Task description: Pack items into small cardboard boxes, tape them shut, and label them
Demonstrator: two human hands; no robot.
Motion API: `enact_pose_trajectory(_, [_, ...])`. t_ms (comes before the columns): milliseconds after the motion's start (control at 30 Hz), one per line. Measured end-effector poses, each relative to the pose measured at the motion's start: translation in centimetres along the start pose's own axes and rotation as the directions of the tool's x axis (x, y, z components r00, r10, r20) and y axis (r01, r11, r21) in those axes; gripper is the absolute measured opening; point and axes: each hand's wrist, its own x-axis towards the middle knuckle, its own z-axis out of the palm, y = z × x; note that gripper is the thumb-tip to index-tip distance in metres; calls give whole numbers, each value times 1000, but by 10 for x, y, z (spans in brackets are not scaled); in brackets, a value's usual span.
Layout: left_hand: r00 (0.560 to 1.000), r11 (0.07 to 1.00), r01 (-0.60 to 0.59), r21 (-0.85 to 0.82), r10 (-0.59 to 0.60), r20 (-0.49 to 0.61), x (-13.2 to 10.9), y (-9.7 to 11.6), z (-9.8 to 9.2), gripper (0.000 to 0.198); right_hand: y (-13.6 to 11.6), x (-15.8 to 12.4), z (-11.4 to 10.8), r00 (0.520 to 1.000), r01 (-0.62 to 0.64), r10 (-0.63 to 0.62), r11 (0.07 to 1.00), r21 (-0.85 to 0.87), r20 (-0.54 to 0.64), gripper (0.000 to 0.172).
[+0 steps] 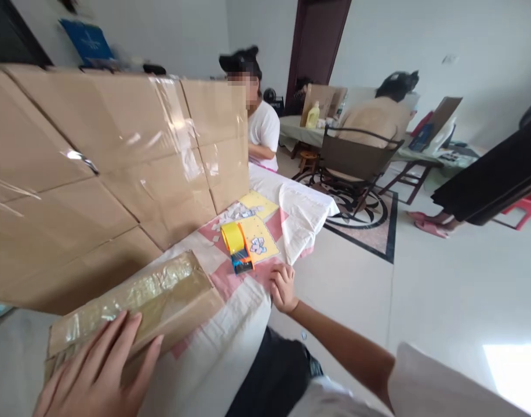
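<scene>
My left hand (98, 370) lies flat with fingers spread on the near end of a small cardboard box (139, 307) whose top is covered in shiny clear tape. My right hand (283, 286) rests at the table's edge with its fingers curled down on the cloth, nothing visible in them. Just beyond it lies a tape dispenser (238, 248) with a yellow roll and a blue-orange handle, next to yellow sheets (259, 234) with small cut-outs.
A tall wall of taped cardboard (100, 174) stands along the table's left side. The table carries a white and pink cloth (300, 211). A person in white (262, 124) sits behind the cardboard; another sits in a chair (356, 159) at a far table.
</scene>
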Motion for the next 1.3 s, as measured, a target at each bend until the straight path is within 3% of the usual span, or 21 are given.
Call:
enact_pose_trajectory(67, [999,976,-21,215,10,50,3,11,-5,72,5,-2,-2,997,-19,20,1000,-19,75,23])
enact_pose_trajectory(133, [997,946,-42,320,21,68,4,15,-6,77,7,-4,-2,989,-41,48,998,-52,137,24])
enact_pose_trajectory(300, [997,934,-63,351,44,63,-3,14,-2,82,4,-5,5,970,-101,132,982,-160,202,25])
enact_pose_trajectory(467, [1000,961,25,275,-26,2,-8,17,3,79,0,0,-3,942,-102,161,973,-208,293,28])
enact_pose_trajectory(700, [991,984,119,135,-127,49,-4,17,3,71,1,20,-39,867,91,-15,988,-128,498,32])
enact_pose_trajectory(1033, [997,966,82,246,-78,-25,-10,21,10,71,15,37,-49,750,317,-177,942,-112,637,34])
enact_pose_trajectory(1200, [996,942,85,323,-72,-53,-10,25,11,70,20,44,-55,699,380,-265,924,-32,665,60])
enact_pose_trajectory(1300, [997,932,81,354,-76,-27,-9,22,11,68,13,43,-59,678,430,-280,901,-58,680,61])
